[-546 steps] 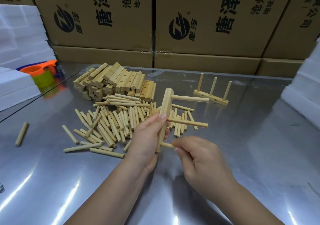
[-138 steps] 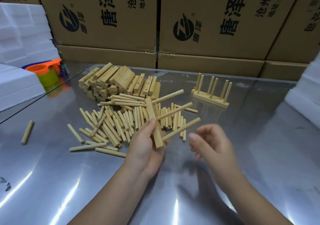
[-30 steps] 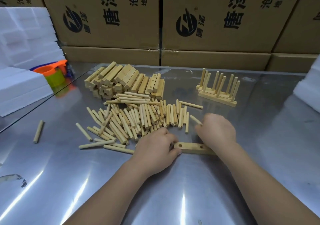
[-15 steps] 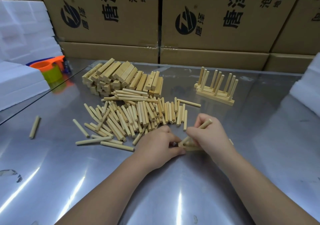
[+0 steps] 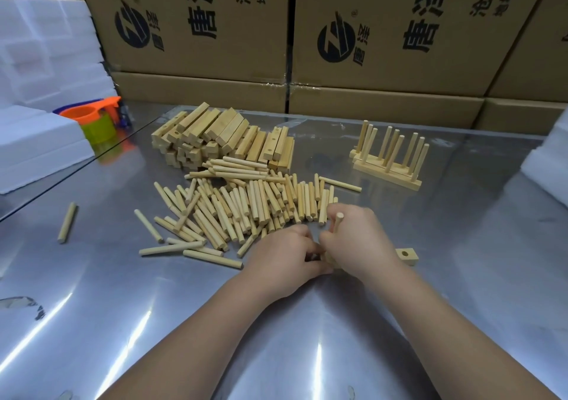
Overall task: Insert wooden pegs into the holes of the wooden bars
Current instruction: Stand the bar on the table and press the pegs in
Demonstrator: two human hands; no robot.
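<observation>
The right hand (image 5: 356, 239) curls round an upright peg (image 5: 339, 218), its foot at the bar (image 5: 407, 255) lying mid-bench (image 5: 476, 292). The left hand (image 5: 285, 256) grips the bar's other end. Keep the peg plumb and press straight down, with the bar held flat.

Warehouse packing bench: stacked cartons (image 5: 384, 30), steel table (image 5: 461, 276).

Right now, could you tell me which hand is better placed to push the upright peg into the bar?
The right hand: it grips the peg upright over the bar, while the left hand steadies the bar.
</observation>
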